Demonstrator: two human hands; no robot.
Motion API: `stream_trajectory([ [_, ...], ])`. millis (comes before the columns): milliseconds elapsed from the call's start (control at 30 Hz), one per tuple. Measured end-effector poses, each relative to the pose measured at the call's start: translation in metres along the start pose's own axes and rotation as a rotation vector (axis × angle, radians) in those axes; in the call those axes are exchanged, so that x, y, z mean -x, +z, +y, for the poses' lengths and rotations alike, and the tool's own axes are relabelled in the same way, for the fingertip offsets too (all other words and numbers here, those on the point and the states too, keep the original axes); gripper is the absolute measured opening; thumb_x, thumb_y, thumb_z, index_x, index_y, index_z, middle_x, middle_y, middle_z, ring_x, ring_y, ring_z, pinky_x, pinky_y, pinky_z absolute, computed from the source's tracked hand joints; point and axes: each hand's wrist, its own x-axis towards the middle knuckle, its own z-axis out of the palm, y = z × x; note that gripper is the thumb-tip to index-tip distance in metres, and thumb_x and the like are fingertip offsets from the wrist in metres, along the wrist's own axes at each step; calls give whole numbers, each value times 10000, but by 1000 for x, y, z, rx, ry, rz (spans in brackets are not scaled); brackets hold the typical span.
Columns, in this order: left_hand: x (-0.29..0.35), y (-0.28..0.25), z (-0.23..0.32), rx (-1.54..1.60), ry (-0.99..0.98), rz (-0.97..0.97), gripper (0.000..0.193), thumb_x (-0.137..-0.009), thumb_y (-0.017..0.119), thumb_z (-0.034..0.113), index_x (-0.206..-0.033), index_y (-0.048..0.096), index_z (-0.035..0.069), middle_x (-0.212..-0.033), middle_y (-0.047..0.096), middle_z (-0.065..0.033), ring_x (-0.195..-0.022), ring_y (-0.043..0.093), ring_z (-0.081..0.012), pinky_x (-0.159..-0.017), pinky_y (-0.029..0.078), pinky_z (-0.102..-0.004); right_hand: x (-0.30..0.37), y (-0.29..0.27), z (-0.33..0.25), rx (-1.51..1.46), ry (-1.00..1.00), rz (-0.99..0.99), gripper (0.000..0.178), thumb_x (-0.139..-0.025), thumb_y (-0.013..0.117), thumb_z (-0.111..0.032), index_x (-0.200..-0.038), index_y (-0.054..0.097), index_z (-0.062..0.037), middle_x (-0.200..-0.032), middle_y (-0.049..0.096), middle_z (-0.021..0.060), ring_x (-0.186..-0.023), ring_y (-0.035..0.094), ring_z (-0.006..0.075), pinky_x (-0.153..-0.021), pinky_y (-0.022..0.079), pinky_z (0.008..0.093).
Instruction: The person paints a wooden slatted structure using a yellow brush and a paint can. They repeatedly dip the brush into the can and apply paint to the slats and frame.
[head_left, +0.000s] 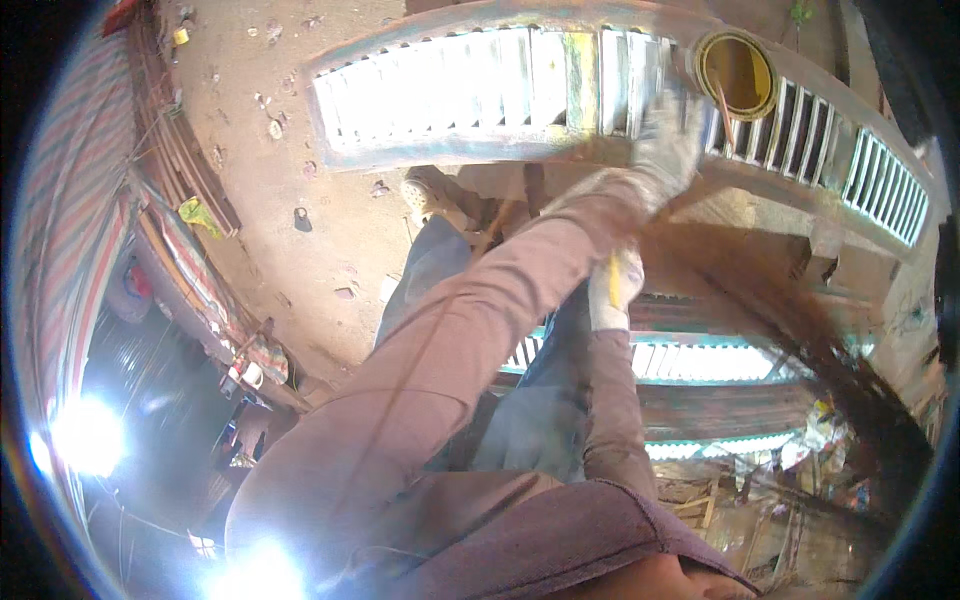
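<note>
Stretching toward one o'clock, the gloved left hand nears a yellow-rimmed tin, brownish inside; right hand at three; cannot tell either's grip.

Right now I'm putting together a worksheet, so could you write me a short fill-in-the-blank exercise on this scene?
1. Of the left hand and the right hand, the ____ one is nearer the round container.
2. Striped sheeting shows along the picture's ____ side.
3. The round container is closest to the picture's ____ edge.

Missing words: left; left; top.
</note>
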Motion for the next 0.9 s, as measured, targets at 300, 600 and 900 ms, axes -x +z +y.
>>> stream_trajectory([
  [300,-80,-35,18,1249,-910,141,632,-887,525,205,-1398,307,-97,-1294,492,-323,-1204,505,-412,-1046,385,-404,-21,-102,66,-1087,591,302,329,-887,662,-43,-1204,594,17,-1133,634,87,-985,604,155,-859,499,305],
  [600,79,-122,-233,1023,-771,-22,584,-921,543,391,-1292,492,-57,-1295,504,-280,-1211,499,-378,-1029,382,-411,-38,-145,-26,-1108,643,403,312,-861,723,-108,-1107,603,41,-1020,662,96,-808,639,144,-709,541,289],
  [900,177,-145,-461,851,-587,-112,529,-945,538,326,-1340,453,-16,-1246,573,-232,-1182,542,-357,-1007,407,-403,-55,-76,-176,-468,325,192,297,-867,679,-44,-1144,633,52,-1059,678,119,-885,675,192,-821,551,323],
])
